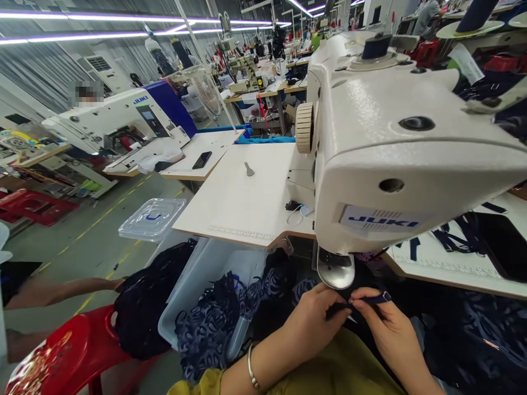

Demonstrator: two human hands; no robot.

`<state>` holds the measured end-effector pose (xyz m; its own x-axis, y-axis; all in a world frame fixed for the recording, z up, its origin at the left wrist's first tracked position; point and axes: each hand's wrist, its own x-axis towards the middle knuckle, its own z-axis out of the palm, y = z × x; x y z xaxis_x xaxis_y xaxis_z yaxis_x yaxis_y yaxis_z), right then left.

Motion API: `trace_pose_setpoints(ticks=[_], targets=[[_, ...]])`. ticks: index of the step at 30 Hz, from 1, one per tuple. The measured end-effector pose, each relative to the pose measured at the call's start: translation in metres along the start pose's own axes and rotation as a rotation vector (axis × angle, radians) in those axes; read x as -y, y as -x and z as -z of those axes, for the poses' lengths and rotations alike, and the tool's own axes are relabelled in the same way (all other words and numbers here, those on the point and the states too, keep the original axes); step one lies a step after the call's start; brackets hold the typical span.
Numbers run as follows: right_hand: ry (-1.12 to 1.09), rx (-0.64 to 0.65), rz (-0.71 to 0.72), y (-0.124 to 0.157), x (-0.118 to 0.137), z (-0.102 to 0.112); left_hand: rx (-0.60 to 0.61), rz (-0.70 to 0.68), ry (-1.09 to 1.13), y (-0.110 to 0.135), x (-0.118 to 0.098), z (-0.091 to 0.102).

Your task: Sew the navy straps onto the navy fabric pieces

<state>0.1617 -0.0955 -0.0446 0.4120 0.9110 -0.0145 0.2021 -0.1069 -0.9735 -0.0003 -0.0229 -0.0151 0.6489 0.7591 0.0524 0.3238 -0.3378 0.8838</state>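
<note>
My left hand (310, 321) is closed on a piece of dark fabric, thumb and fingers pinched together just below the round metal plate (336, 272) of the sewing machine (391, 142). Close beside it, my right hand (385, 326) pinches a narrow navy strap (376, 299) that sticks out past the fingers. The fingertips of both hands nearly meet. Dark fabric hangs behind and between the hands, and its outline is hard to make out. The machine's needle area is hidden from this side.
A clear plastic bin (168, 323) of patterned navy garments (209, 318) stands left of my lap. Beyond it are a red stool (78, 334) and a person's arm (61, 291). On the right tabletop lie navy straps (457, 236) and a black phone (504, 241).
</note>
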Motion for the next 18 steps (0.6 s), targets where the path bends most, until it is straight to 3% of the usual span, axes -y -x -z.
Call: trace_pose_setpoints(ticks=[3,10,12,18], targets=[[0.091,-0.005,0.072,0.0011,-0.0014,-0.0001,-0.001,-0.02,0.007,-0.0004,-0.0009,0.0012],[0.223,-0.073,0.405,-0.003,0.0041,-0.0047,-0.003,-0.013,-0.024,-0.002,-0.0039,0.001],[0.215,-0.042,0.374,-0.0034,0.0051,-0.005,0.002,-0.004,-0.038,-0.0032,-0.0043,-0.0002],[0.11,-0.018,0.084,0.0009,0.0004,-0.0011,-0.041,0.009,-0.123,-0.002,-0.0037,-0.0035]])
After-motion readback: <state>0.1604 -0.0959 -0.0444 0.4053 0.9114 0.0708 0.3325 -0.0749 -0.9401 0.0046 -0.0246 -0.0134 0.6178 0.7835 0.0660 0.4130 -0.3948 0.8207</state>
